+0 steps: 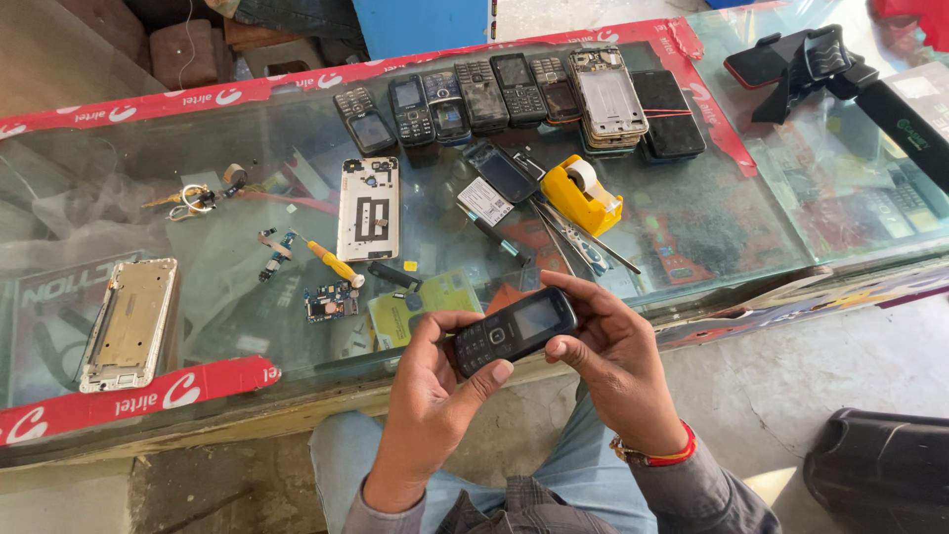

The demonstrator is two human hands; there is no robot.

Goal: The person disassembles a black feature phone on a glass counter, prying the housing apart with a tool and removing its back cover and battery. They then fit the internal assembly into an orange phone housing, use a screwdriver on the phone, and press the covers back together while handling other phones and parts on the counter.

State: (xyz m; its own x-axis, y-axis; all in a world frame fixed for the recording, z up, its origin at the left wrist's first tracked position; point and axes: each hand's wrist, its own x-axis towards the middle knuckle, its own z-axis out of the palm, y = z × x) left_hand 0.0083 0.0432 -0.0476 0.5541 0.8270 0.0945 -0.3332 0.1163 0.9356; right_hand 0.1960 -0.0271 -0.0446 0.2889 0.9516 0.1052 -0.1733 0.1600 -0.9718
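Gripping a small black plastic keypad phone (pixel 514 329) in the left hand (pixel 430 396) and right hand (pixel 613 361), near a glass counter (pixel 692 213).

The phone (pixel 514 330) is black with a grey screen. The tape dispenser (pixel 576 195) is yellow, the screwdriver (pixel 333 262) handle yellow, the counter (pixel 119 388) edging red with white marks, the jeans (pixel 583 475) pale blue.

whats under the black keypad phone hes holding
Under the black keypad phone are the fingers of the left hand and right hand, with a denim-clad lap lower down. The phone's back is covered, so it cannot be seen.
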